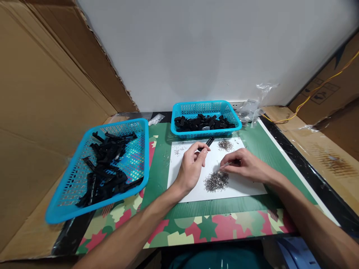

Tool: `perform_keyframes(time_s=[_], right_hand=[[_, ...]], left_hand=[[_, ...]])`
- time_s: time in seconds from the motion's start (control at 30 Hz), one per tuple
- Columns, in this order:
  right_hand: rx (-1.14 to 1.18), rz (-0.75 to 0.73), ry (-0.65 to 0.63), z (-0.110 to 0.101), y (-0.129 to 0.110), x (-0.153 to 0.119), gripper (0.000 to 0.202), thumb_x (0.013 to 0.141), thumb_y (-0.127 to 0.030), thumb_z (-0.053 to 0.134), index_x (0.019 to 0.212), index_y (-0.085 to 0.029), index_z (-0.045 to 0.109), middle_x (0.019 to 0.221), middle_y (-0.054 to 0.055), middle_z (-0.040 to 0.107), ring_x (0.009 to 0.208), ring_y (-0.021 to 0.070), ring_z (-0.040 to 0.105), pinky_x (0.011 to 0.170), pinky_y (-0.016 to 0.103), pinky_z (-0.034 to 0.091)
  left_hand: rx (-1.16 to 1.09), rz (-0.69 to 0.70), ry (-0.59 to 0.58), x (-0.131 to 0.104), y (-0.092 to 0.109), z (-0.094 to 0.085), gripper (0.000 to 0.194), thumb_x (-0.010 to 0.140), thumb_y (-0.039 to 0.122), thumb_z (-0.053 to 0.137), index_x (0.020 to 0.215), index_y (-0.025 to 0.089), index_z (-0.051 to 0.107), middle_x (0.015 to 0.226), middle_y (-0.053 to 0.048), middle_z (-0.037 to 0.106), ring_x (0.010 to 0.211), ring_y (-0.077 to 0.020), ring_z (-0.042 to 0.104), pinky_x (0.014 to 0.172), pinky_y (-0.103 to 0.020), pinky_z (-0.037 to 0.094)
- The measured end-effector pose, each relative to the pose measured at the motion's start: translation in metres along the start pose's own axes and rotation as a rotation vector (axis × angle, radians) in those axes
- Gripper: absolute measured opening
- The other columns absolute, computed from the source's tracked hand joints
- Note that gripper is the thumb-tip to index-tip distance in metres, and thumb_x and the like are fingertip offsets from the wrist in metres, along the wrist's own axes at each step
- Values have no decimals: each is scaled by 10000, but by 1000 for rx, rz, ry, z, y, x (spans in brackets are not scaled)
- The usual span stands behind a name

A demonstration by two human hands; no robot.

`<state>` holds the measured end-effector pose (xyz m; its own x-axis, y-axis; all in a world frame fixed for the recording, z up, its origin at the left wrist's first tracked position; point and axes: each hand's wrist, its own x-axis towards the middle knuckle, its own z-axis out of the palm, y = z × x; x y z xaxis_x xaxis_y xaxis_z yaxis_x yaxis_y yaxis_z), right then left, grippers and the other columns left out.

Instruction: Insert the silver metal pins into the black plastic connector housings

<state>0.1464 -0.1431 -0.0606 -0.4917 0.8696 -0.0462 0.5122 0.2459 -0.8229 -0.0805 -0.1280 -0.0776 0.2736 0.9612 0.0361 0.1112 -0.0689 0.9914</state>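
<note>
Left hand point(191, 165) grips a slim black plastic part point(210, 141) over the far edge of the white paper sheet point(186, 193); right hand point(244, 164), fingertips pinched, contents indiscernible, adjoins the silvery metal-piece pile point(215, 182) toward the near edge.

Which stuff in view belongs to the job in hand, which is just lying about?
Likely job: held black part, larger metal pile, white sheet, left blue basket, rear blue basket.

Probably lying about: yellow wires, clear wrapper.

The single head view looks forward and down, near the green work surface point(157, 179).
</note>
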Motion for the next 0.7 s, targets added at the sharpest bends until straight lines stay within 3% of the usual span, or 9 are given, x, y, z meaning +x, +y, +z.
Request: perform_keyframes(time_s=[0.1, 0.2, 0.37, 0.47, 0.53, 0.7], right_hand=[[19, 44, 159, -9, 6, -1, 273, 929, -437, 718, 840, -182, 758, 594, -39, 475, 571, 118, 353, 549, 285, 272], [83, 60, 185, -18, 12, -2, 309, 904, -479, 746, 813, -183, 735, 588, -54, 398, 569, 114, 310, 541, 287, 236], [183, 82, 132, -24, 16, -5, 335, 896, -505, 749, 814, -180, 724, 597, -52, 403, 568, 111, 312, 536, 286, 223], [171, 93, 82, -26, 19, -5, 349, 919, -511, 711, 847, -171, 734, 648, -18, 515, 584, 115, 380, 533, 278, 265], [88, 96, 83, -27, 22, -5, 326, 946, -472, 668, 875, -164, 747, 701, 8, 582, 609, 123, 423, 543, 275, 296], [-185, 102, 88, -20, 24, -2, 223, 917, -382, 691, 910, -175, 774, 651, -10, 555, 605, 134, 411, 577, 284, 323]], left_hand=[[3, -2, 8, -1, 1, 1, 235, 1009, 441, 570, 1025, 214, 626, 642, 50, 495, 553, -109, 422, 537, -249, 325], [-2, -6, 5, -2, 2, 2, 226, 1006, 432, 574, 1020, 213, 624, 654, 49, 497, 557, -107, 424, 536, -247, 323], [-16, -5, -1, -2, 1, 2, 209, 995, 413, 582, 1011, 209, 623, 655, 50, 489, 565, -107, 432, 535, -245, 319], [-18, -1, 0, -2, 2, 2, 202, 987, 406, 583, 1005, 209, 622, 653, 50, 485, 567, -111, 439, 536, -246, 321], [-16, -1, 1, -2, 3, 2, 197, 985, 401, 582, 1004, 209, 623, 652, 49, 484, 570, -112, 442, 538, -247, 323], [-3, -4, 5, -2, 4, 2, 192, 982, 395, 574, 1001, 211, 625, 647, 49, 484, 567, -118, 447, 546, -252, 335]])
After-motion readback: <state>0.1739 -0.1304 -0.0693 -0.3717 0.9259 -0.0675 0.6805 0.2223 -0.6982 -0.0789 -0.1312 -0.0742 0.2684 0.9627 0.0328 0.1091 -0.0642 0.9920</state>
